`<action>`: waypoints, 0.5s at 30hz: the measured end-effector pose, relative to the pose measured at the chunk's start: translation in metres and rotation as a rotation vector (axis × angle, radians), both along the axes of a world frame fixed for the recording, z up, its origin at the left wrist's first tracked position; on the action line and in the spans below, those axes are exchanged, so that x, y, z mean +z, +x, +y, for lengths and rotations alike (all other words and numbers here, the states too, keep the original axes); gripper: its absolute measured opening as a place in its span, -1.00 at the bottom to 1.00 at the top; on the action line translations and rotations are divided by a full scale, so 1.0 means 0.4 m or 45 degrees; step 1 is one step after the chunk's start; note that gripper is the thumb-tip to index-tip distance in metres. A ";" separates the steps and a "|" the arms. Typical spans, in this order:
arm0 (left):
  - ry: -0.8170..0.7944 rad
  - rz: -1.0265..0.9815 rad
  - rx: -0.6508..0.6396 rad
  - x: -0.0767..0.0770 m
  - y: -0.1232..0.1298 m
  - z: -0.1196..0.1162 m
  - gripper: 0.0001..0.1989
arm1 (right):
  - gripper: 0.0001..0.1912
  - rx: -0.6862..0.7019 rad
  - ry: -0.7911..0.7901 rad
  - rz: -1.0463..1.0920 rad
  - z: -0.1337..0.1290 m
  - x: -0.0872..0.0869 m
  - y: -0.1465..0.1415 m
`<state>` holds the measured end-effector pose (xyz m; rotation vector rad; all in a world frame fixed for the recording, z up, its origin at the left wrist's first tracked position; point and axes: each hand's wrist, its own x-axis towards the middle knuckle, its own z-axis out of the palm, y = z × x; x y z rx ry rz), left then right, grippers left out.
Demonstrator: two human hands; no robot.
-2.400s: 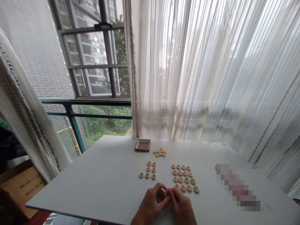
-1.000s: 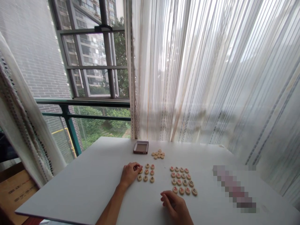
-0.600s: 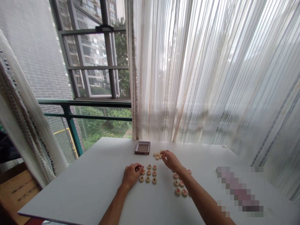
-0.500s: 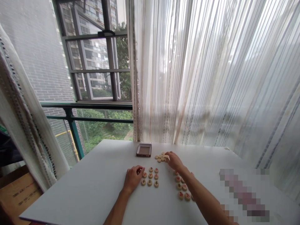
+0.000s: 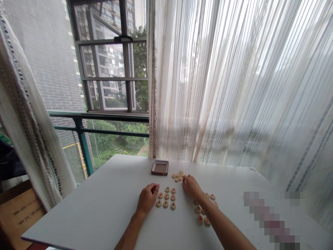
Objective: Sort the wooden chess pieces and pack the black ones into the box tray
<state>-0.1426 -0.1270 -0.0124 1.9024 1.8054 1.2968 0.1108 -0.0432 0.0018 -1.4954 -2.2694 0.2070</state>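
Several round wooden pieces with red or black characters form a block (image 5: 167, 197) in three rows on the white table. My left hand (image 5: 148, 198) rests at the left of this block, fingers curled together; whatever they hold, if anything, is hidden. Farther back lies a small cluster of plain-faced pieces (image 5: 177, 176). At its right edge is my right hand (image 5: 191, 186), its fingers bent down and pressed together near a piece; what they grip is too small to make out. Another group of marked pieces (image 5: 199, 219) lies partly under my right forearm.
A shallow open square box (image 5: 160, 167) stands near the back edge of the white table (image 5: 99, 201). A blurred, pixelated patch covers the right side. Beyond are a curtain (image 5: 179, 104) and a green railing (image 5: 117, 119). A cardboard box (image 5: 23, 211) is at lower left.
My right hand has drawn slightly toward me, its fingers closer together at the cluster's edge. My left hand has barely moved. The view has shifted a little.
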 end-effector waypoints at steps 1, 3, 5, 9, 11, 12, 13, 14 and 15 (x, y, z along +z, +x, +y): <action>0.014 -0.015 -0.026 0.010 0.010 -0.016 -0.67 | -0.67 0.027 -0.019 0.007 -0.012 0.005 0.001; 0.030 -0.044 -0.100 0.026 0.037 -0.055 -0.63 | -0.70 0.093 -0.055 0.034 -0.045 0.019 0.002; 0.024 -0.073 -0.181 0.034 0.069 -0.099 -0.58 | -0.83 0.160 -0.072 0.087 -0.096 0.036 0.004; -0.071 -0.334 -0.352 0.017 0.135 -0.176 -0.57 | -0.82 0.231 -0.030 0.268 -0.240 0.064 0.006; -0.101 -0.449 -0.391 0.000 0.163 -0.199 -0.56 | -0.80 0.223 -0.013 0.361 -0.316 0.058 0.005; -0.102 -0.495 -0.403 -0.008 0.175 -0.206 -0.56 | -0.79 0.215 -0.005 0.434 -0.349 0.047 0.004; -0.100 -0.530 -0.412 -0.016 0.187 -0.210 -0.55 | -0.80 0.214 0.006 0.649 -0.377 0.031 0.003; -0.097 -0.552 -0.420 -0.023 0.196 -0.212 -0.55 | -0.78 0.228 -0.020 0.830 -0.400 0.010 0.000; -0.098 -0.565 -0.424 -0.029 0.204 -0.212 -0.55 | -0.73 0.237 -0.064 0.972 -0.416 -0.014 -0.004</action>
